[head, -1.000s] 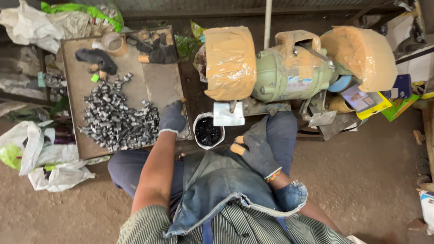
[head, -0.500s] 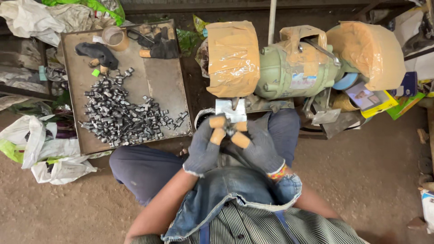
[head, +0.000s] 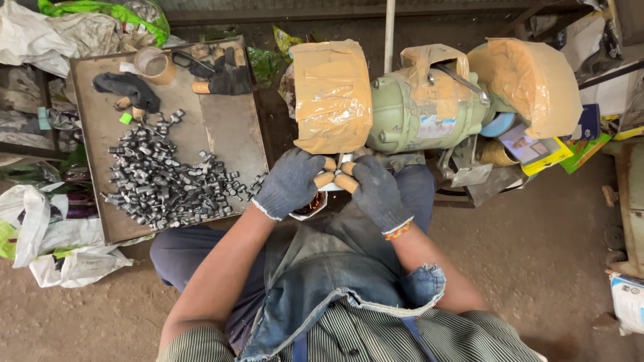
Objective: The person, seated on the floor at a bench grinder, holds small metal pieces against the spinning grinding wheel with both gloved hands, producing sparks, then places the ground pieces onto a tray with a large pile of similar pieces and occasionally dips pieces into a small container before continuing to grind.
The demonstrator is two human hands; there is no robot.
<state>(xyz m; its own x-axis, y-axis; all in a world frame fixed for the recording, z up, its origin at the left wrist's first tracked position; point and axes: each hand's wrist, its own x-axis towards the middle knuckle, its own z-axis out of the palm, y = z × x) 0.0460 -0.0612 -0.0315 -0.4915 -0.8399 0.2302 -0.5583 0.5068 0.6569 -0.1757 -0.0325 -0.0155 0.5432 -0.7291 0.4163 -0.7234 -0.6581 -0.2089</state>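
Observation:
My left hand (head: 290, 182) and my right hand (head: 376, 191) wear dark knit gloves with orange-tan fingertip covers. Both are closed together just below the left wheel guard (head: 330, 94) of a green bench grinder (head: 422, 110), pinching something small that the fingers hide. A glow of sparks shows under the left hand, over a small white container (head: 310, 208). A heap of small grey metal parts (head: 161, 184) lies on a metal tray (head: 225, 121) to my left.
A tape roll (head: 154, 64) and spare dark gloves (head: 127, 87) lie at the tray's far end. White plastic bags (head: 54, 248) sit on the dirt floor at left. The grinder's right guard (head: 530, 80) and coloured packets (head: 550, 151) are at right.
My left hand left the parts heap on the tray and joined my right hand. Both then rose to the grinder's left wheel, and sparks now show.

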